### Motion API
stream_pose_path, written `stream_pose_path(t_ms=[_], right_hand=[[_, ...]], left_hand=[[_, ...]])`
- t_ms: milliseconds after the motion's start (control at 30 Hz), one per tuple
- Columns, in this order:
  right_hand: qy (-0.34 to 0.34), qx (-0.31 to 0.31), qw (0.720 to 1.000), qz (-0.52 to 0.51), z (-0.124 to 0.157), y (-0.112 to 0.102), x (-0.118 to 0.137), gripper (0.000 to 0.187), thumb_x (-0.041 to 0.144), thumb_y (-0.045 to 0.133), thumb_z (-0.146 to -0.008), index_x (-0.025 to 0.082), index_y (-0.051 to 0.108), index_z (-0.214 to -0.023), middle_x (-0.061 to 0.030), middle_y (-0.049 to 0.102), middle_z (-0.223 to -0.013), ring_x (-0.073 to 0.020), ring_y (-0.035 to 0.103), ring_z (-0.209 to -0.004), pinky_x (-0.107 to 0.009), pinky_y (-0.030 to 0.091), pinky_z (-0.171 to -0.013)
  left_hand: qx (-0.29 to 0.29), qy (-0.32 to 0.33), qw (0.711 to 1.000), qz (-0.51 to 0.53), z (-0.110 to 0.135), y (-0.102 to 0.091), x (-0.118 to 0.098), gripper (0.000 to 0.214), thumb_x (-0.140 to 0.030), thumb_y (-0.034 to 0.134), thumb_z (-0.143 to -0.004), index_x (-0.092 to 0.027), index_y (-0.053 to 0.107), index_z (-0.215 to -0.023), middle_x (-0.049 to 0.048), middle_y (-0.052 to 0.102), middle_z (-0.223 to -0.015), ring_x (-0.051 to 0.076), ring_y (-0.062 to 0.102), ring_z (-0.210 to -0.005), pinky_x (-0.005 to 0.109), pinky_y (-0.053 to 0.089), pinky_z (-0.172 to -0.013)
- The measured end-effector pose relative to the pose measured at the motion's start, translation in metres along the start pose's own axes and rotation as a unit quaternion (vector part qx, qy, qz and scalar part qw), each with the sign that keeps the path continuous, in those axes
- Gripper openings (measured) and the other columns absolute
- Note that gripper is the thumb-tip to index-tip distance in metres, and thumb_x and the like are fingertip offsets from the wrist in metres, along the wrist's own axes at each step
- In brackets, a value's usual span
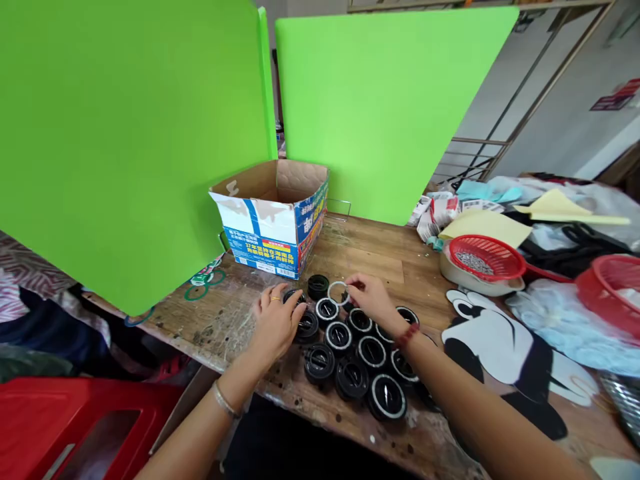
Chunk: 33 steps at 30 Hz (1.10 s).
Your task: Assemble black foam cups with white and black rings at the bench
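Many black round caps (371, 351), each with a raised bar across its middle, stand grouped on the wooden table in front of me. Several of them carry a pale ring around the top, such as the near one (388, 396); others, like the black cap (319, 362) at the left, show none. With thumb and fingertips, my right hand (373, 300) pinches a thin whitish ring (338, 293) at the group's far side. My left hand (277, 320) curls its fingers around a black cap (294, 297) at the far left of the group, partly hidden by them.
Behind the caps stands an open cardboard box (265, 247) before green panels (370, 113). At the right lie a black-and-white cartoon cutout (493, 333), a red basket (487, 257) with small pieces, and piled bags. A red stool (90, 420) is at lower left.
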State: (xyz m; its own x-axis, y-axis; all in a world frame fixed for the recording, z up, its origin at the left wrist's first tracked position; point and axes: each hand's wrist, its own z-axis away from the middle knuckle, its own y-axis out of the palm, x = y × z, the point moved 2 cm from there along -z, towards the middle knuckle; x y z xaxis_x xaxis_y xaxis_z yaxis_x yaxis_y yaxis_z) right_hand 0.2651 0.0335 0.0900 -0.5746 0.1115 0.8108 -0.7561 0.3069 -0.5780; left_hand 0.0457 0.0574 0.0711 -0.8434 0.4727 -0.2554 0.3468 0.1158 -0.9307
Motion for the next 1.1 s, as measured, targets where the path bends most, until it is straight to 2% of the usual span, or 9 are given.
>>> stream_pose_path(t_ms=[133, 300, 433, 567, 800, 967, 1033, 1100], right_hand=[[0.007, 0.012, 0.998, 0.055, -0.048, 0.039, 0.005, 0.016, 0.007, 0.05, -0.078, 0.014, 0.065, -0.08, 0.002, 0.061, -0.057, -0.0107, 0.057, -0.052, -0.02, 0.045, -0.053], [-0.003, 0.051, 0.986, 0.157, -0.066, 0.053, 0.009, 0.009, 0.009, 0.059, -0.085, 0.012, 0.066, -0.081, -0.0005, 0.068, -0.072, -0.0115, 0.063, -0.065, -0.025, 0.051, -0.066], [-0.043, 0.085, 0.967, 0.238, -0.065, 0.051, 0.01, 0.019, 0.008, 0.054, -0.086, 0.012, 0.072, -0.088, -0.0075, 0.074, -0.089, -0.0152, 0.066, -0.082, -0.028, 0.049, -0.077], [-0.082, 0.127, 0.938, 0.312, -0.058, 0.044, 0.012, 0.031, 0.005, 0.047, -0.084, 0.013, 0.076, -0.094, -0.012, 0.074, -0.097, -0.0179, 0.066, -0.088, -0.025, 0.045, -0.076], [-0.141, 0.174, 0.891, 0.396, -0.043, 0.044, 0.026, 0.031, 0.004, 0.045, -0.087, 0.007, 0.073, -0.101, -0.0219, 0.066, -0.112, -0.0257, 0.062, -0.103, -0.031, 0.046, -0.083], [-0.162, 0.165, 0.889, 0.396, -0.043, 0.048, 0.038, 0.028, 0.004, 0.046, -0.087, 0.004, 0.072, -0.097, -0.0235, 0.066, -0.108, -0.0293, 0.06, -0.106, -0.035, 0.045, -0.087], [-0.167, 0.153, 0.896, 0.381, -0.036, 0.04, 0.042, 0.023, 0.004, 0.05, -0.086, 0.005, 0.072, -0.094, -0.021, 0.067, -0.105, -0.027, 0.062, -0.102, -0.033, 0.045, -0.085], [-0.169, 0.129, 0.906, 0.365, -0.018, 0.021, 0.044, 0.021, 0.007, 0.05, -0.089, 0.008, 0.07, -0.096, -0.0166, 0.067, -0.105, -0.0225, 0.061, -0.1, -0.03, 0.045, -0.085]], left_hand=[[0.001, 0.014, 1.0, -0.025, -0.016, 0.005, -0.002, 0.04, -0.041, 0.036, -0.098, -0.031, 0.06, -0.128, 0.0138, 0.046, -0.142, 0.036, 0.035, -0.132, 0.056, 0.034, -0.102], [0.005, 0.036, 0.999, -0.03, -0.031, 0.009, -0.007, 0.042, -0.044, 0.033, -0.099, -0.033, 0.06, -0.128, 0.0149, 0.046, -0.142, 0.039, 0.038, -0.13, 0.057, 0.034, -0.101], [0.012, 0.043, 0.998, -0.04, -0.035, 0.01, -0.01, 0.042, -0.046, 0.032, -0.098, -0.034, 0.064, -0.123, 0.0118, 0.048, -0.142, 0.038, 0.038, -0.131, 0.057, 0.033, -0.102], [0.02, 0.046, 0.998, -0.047, -0.037, 0.01, -0.011, 0.041, -0.046, 0.034, -0.098, -0.032, 0.065, -0.122, 0.0124, 0.047, -0.142, 0.039, 0.037, -0.132, 0.058, 0.032, -0.103], [0.043, 0.067, 0.994, -0.077, -0.041, 0.006, -0.013, 0.041, -0.044, 0.036, -0.098, -0.027, 0.068, -0.115, 0.0138, 0.051, -0.138, 0.039, 0.038, -0.13, 0.059, 0.033, -0.102], [0.045, 0.088, 0.988, -0.116, -0.042, 0.002, -0.022, 0.04, -0.042, 0.037, -0.098, -0.022, 0.07, -0.109, 0.0154, 0.054, -0.135, 0.038, 0.04, -0.129, 0.058, 0.033, -0.102], [0.043, 0.092, 0.986, -0.129, -0.043, 0.001, -0.026, 0.04, -0.042, 0.038, -0.098, -0.021, 0.071, -0.107, 0.0156, 0.053, -0.136, 0.039, 0.039, -0.13, 0.059, 0.033, -0.102], [0.047, 0.093, 0.986, -0.133, -0.042, 0.001, -0.028, 0.039, -0.044, 0.039, -0.097, -0.023, 0.07, -0.109, 0.0146, 0.054, -0.136, 0.039, 0.04, -0.129, 0.059, 0.033, -0.101]])
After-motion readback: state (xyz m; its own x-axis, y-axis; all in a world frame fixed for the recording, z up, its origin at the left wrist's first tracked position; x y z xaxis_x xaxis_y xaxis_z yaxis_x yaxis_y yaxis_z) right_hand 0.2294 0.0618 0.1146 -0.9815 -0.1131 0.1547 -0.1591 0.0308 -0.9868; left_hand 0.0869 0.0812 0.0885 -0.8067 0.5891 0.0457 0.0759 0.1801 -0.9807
